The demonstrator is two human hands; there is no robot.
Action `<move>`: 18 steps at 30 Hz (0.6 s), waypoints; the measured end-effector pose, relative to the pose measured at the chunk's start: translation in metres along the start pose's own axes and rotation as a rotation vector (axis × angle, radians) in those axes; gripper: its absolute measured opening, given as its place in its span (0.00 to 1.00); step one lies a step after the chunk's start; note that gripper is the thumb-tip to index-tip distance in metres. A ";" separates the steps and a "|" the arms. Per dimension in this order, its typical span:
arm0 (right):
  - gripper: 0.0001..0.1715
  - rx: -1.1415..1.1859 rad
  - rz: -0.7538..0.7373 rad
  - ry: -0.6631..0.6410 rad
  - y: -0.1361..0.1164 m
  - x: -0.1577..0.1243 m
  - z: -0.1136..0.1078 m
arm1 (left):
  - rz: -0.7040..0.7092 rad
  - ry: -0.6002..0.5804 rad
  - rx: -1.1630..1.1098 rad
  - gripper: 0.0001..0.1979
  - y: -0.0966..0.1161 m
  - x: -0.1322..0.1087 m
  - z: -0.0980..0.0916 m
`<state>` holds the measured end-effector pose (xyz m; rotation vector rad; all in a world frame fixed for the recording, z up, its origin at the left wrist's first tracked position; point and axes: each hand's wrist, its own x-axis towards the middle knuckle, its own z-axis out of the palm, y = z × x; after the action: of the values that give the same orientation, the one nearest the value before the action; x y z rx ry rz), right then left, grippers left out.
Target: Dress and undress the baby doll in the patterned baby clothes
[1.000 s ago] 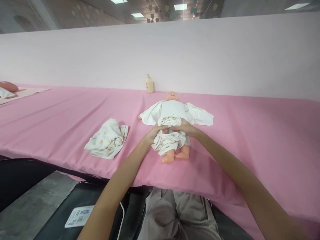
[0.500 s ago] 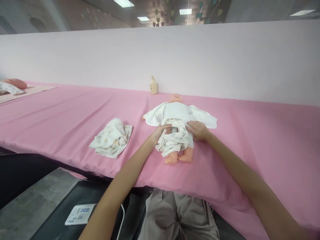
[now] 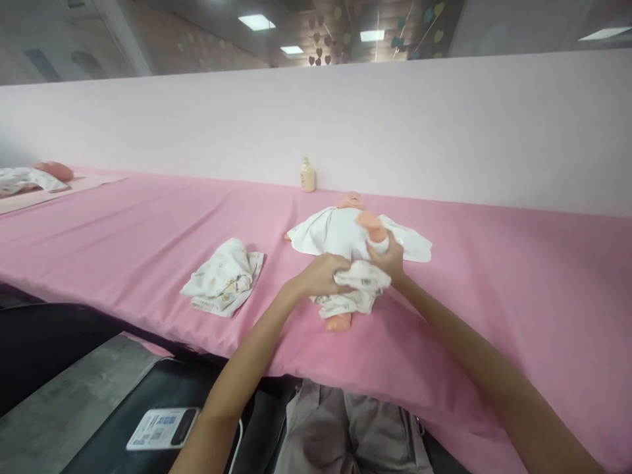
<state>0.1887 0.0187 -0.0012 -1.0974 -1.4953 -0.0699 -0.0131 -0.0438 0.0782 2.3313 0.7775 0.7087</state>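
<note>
A baby doll (image 3: 351,200) lies on its back, head toward the wall, in a white top (image 3: 326,232) with wide sleeves spread to both sides. My right hand (image 3: 392,257) is wrapped round one of its legs, holding it up and bent so that the foot (image 3: 369,222) points upward. My left hand (image 3: 323,274) grips a bunched, white patterned baby garment (image 3: 363,283) just below the raised leg. The doll's other foot (image 3: 338,322) shows beneath the garment's lower edge. A second patterned cloth (image 3: 224,280) lies crumpled on the left.
A pink sheet (image 3: 518,296) covers the long table. A pump bottle (image 3: 307,175) stands against the white partition (image 3: 197,125). Another doll (image 3: 55,171) lies at the far left. Below the table edge, a phone-like white device (image 3: 157,428) rests on a black chair (image 3: 113,421).
My right hand has taken hold of one doll leg and lifted it. My left hand has shifted right with the garment, which was an open ring over the legs and is now bunched.
</note>
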 end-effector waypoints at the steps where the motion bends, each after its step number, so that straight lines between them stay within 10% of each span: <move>1: 0.22 -0.027 -0.109 -0.083 -0.001 0.000 0.000 | 0.100 -0.052 0.202 0.07 0.014 -0.003 -0.005; 6: 0.15 -0.058 -0.638 -0.375 0.010 -0.015 -0.001 | 0.256 -0.137 0.464 0.08 0.046 0.008 -0.038; 11: 0.19 0.016 -0.590 -0.255 0.025 -0.021 0.005 | -0.105 -0.235 -0.066 0.10 -0.017 0.036 -0.058; 18: 0.24 0.063 -0.472 -0.283 0.025 -0.022 0.008 | -0.242 -0.300 -0.595 0.28 -0.083 0.033 -0.054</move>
<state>0.1951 0.0242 -0.0346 -0.7039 -1.9770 -0.1999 -0.0536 0.0517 0.0711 1.7152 0.5956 0.3976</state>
